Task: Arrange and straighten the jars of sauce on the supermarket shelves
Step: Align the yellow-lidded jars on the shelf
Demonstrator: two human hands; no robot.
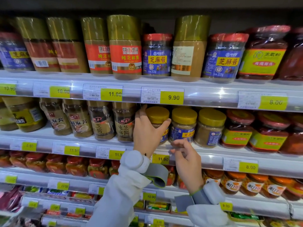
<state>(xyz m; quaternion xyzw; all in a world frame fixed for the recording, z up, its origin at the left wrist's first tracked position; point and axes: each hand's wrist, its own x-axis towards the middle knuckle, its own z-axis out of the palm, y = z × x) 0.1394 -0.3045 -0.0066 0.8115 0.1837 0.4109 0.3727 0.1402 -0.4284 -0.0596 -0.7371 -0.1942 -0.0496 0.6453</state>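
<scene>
On the second shelf stand three yellow-lidded sesame paste jars. My left hand (147, 131) grips the leftmost one (158, 117) from its left side, thumb across the front below the lid. The middle jar (183, 125) shows its blue label to the front. On the right jar (209, 128) the label is turned off to the right. My right hand (186, 158) hovers just below and in front of the middle jar, fingers loosely curled, holding nothing.
Tall brown bottles (124, 122) stand left of my left hand, red-lidded jars (237, 130) to the right. The top shelf carries gold-capped jars (125, 48), one (188, 49) turned label-away, and blue-labelled jars (156, 54). The shelf rail (213, 158) with price tags runs below.
</scene>
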